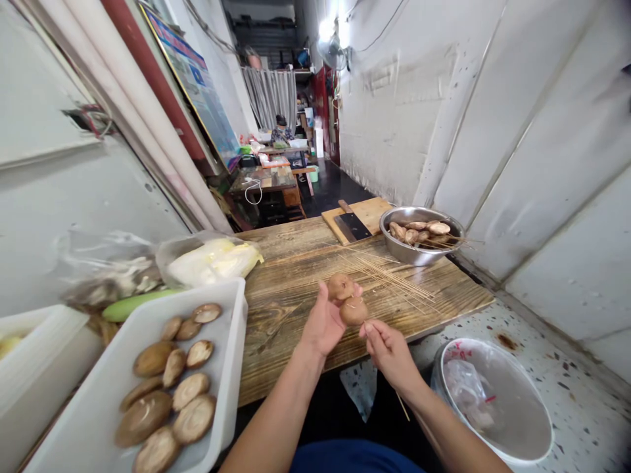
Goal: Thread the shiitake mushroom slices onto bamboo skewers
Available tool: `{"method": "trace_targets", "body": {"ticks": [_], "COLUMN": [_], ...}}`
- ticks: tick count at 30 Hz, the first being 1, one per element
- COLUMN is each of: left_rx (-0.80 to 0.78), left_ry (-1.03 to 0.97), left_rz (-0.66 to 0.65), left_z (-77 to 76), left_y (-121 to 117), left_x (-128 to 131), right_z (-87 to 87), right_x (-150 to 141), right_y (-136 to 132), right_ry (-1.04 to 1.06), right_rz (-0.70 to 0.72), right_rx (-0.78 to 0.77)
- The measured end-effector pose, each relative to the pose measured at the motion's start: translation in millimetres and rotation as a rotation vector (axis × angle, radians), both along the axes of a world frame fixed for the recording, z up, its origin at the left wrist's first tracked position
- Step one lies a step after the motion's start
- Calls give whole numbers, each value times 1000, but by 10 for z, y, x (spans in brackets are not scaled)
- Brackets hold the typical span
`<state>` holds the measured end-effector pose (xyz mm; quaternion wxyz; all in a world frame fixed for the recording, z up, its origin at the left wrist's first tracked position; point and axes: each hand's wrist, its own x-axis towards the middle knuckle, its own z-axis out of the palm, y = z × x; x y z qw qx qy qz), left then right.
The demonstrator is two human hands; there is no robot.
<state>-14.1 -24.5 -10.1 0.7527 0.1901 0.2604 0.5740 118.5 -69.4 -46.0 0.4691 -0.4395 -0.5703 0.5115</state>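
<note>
My left hand is turned palm up, thumb raised. It cradles two brown mushroom caps, one just beyond the other, and its fingers are partly hidden behind them. Close beside the nearer cap, my right hand is closed in a pinch on a thin bamboo skewer, whose lower end sticks out below the hand. The caps appear to be threaded on this skewer, though its tip is hidden. Loose bamboo skewers lie on the wooden table just past my hands.
At left, a white tray holds several mushrooms, beside bagged food. A cleaver lies on a cutting board at the back. Right of it stands a steel bowl of skewered mushrooms. A bucket stands lower right.
</note>
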Motion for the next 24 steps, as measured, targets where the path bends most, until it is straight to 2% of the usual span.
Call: {"method": "trace_targets", "body": {"ticks": [3, 9, 14, 19, 22, 24], "left_rx": [-30, -63, -50, -9, -7, 0], "left_ry": [37, 94, 76, 68, 75, 43], "left_rz": [-55, 6, -72, -102, -64, 36], "left_z": [-56, -88, -87, -155, -178, -153], "left_y": [-73, -168, -229, -285, -255, -198], "left_x": [33, 64, 121, 185, 161, 103], "right_z": [-58, -105, -107, -140, -139, -129], "right_x": [-82, -133, -99, -59, -19, 5], "right_y": [9, -67, -137, -138, -121, -121], "right_ry": [3, -33, -68, -71, -63, -66], "right_rz": [-9, -19, -85, -79, -37, -1], "right_rx": [16, 68, 93, 62, 52, 49]}}
